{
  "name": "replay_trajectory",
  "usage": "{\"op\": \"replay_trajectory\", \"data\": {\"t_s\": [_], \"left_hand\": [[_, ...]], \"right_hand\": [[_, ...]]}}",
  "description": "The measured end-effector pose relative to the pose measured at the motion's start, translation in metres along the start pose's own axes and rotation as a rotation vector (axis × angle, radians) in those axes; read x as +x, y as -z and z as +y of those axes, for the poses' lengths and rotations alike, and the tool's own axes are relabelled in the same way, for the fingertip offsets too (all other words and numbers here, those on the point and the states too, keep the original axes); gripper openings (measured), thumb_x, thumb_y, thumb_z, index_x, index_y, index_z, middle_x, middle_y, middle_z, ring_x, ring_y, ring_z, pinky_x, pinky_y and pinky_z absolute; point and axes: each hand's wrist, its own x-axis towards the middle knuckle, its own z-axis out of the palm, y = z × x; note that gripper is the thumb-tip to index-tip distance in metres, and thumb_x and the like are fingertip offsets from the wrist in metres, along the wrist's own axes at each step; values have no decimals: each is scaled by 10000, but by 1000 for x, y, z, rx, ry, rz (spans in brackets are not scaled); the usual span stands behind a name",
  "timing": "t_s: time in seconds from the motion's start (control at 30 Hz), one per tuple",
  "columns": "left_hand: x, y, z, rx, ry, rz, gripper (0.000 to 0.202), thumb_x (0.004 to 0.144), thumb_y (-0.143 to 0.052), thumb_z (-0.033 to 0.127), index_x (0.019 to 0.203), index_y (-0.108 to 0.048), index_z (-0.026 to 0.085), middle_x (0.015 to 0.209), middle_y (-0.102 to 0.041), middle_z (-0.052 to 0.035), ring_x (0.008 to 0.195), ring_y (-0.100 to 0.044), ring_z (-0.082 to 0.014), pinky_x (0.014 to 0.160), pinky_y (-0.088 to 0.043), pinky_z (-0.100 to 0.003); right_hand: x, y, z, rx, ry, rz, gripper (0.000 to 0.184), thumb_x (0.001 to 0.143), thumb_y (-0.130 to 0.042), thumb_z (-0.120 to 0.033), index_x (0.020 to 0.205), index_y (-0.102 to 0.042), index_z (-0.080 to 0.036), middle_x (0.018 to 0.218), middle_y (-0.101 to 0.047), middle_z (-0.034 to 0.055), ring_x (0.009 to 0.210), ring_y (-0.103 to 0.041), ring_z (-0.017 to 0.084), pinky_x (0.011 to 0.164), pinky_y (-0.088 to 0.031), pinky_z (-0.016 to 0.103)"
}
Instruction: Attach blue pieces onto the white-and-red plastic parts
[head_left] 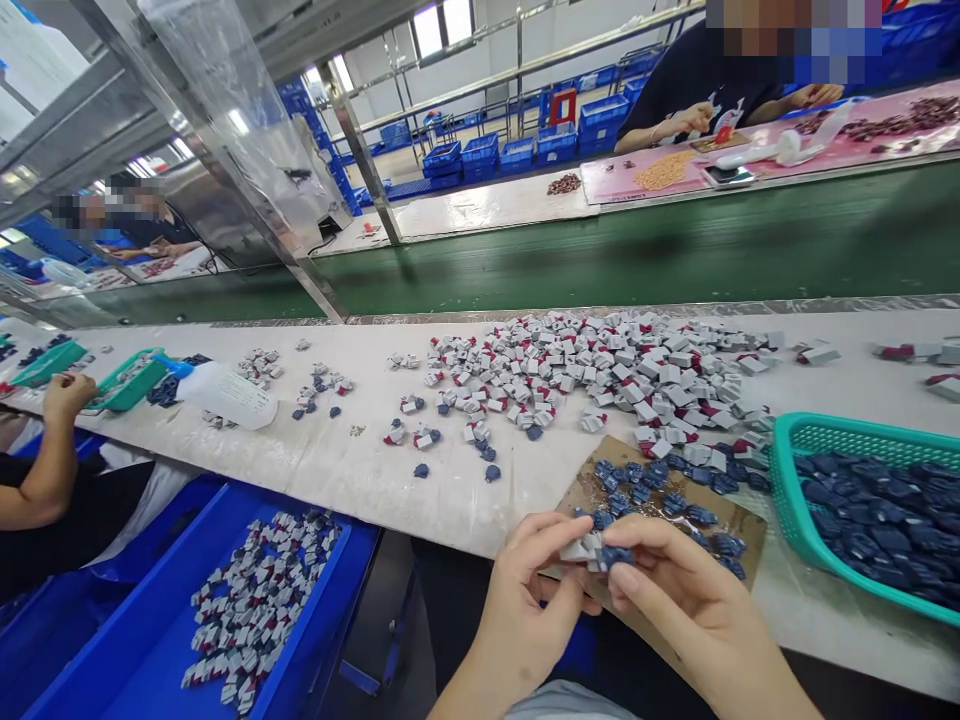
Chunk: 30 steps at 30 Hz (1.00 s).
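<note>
My left hand pinches a small grey-white plastic part at the table's near edge. Against it, my right hand pinches a small dark blue part, and the two parts touch between my fingertips. Just beyond my hands lies a brown cardboard sheet with several loose blue parts. A large heap of grey-white parts with red ends spreads over the middle of the table.
A teal basket of blue parts stands at the right. A blue bin of joined parts sits low at the left. A co-worker's arm and teal trays are at the left. A green conveyor belt runs behind the table, with more people beyond it.
</note>
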Motion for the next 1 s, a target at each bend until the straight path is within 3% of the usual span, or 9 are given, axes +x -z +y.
{"op": "replay_trajectory", "data": {"t_s": [0.1, 0.17, 0.27, 0.4, 0.5, 0.57, 0.73, 0.83, 1.0], "left_hand": [[0, -4, 0, -220, 123, 36, 265, 799, -757, 380, 1030, -787, 255, 1245, -589, -81, 939, -696, -223, 725, -617, -269], [2, -6, -2, -316, 180, 126, 261, 776, -786, 409, 939, -790, 205, 1144, -652, -81, 874, -711, -201, 768, -614, -291], [5, -9, -7, -385, 182, 235, 260, 680, -879, 330, 830, -730, 179, 930, -686, -35, 766, -695, -160, 713, -607, -274], [8, -9, -10, -451, 172, 255, 324, 579, -933, 218, 786, -686, 193, 904, -673, 7, 774, -669, -130, 701, -573, -230], [6, -6, -9, -446, 301, 215, 515, 543, -948, 194, 1010, -735, 237, 1009, -711, -30, 843, -682, -139, 739, -544, -215], [4, -3, -7, -412, 399, 176, 582, 548, -946, 213, 1092, -739, 235, 1074, -718, -64, 881, -682, -151, 749, -541, -222], [0, 3, -6, -366, 497, 133, 487, 532, -959, 273, 983, -786, 218, 979, -752, -69, 920, -689, -164, 775, -534, -211], [0, 3, -7, -376, 483, 157, 446, 516, -967, 301, 914, -789, 207, 917, -760, -69, 919, -704, -186, 769, -549, -223], [2, -2, -9, -292, 362, 259, 459, 526, -956, 352, 922, -776, 206, 897, -749, -50, 803, -695, -176, 614, -576, -227]], "right_hand": [[5, -7, 7, 40, -1, 11, 306, 903, -628, -527, 965, -645, -228, 786, -635, 41, 649, -619, 146, 585, -570, 211], [8, -9, 14, 59, 10, 4, 306, 904, -626, -528, 965, -643, -229, 783, -633, 37, 654, -618, 141, 600, -570, 205], [9, -11, 22, 70, 30, -28, 316, 894, -635, -531, 941, -650, -219, 871, -652, 55, 664, -627, 137, 593, -571, 203], [6, -12, 27, 31, 59, -95, 291, 918, -613, -508, 955, -663, -224, 929, -657, 57, 768, -673, 155, 659, -595, 216], [4, 3, 31, -73, 87, -118, 267, 930, -605, -488, 991, -683, -240, 945, -663, 46, 816, -687, 162, 702, -602, 222], [5, 24, 35, -193, 102, -50, 238, 931, -615, -448, 1027, -689, -243, 953, -678, 43, 793, -686, 153, 699, -595, 210], [11, 73, 44, -528, 180, 108, 200, 879, -641, -362, 1013, -695, -224, 822, -684, 33, 642, -636, 155, 566, -545, 228], [13, 77, 49, -644, 237, 43, 179, 913, -567, -355, 963, -688, -234, 867, -665, 36, 673, -620, 156, 539, -511, 241], [16, 66, 61, -768, 278, -39, 188, 953, -479, -299, 965, -648, -218, 968, -654, 62, 877, -645, 211, 708, -529, 319]]}}
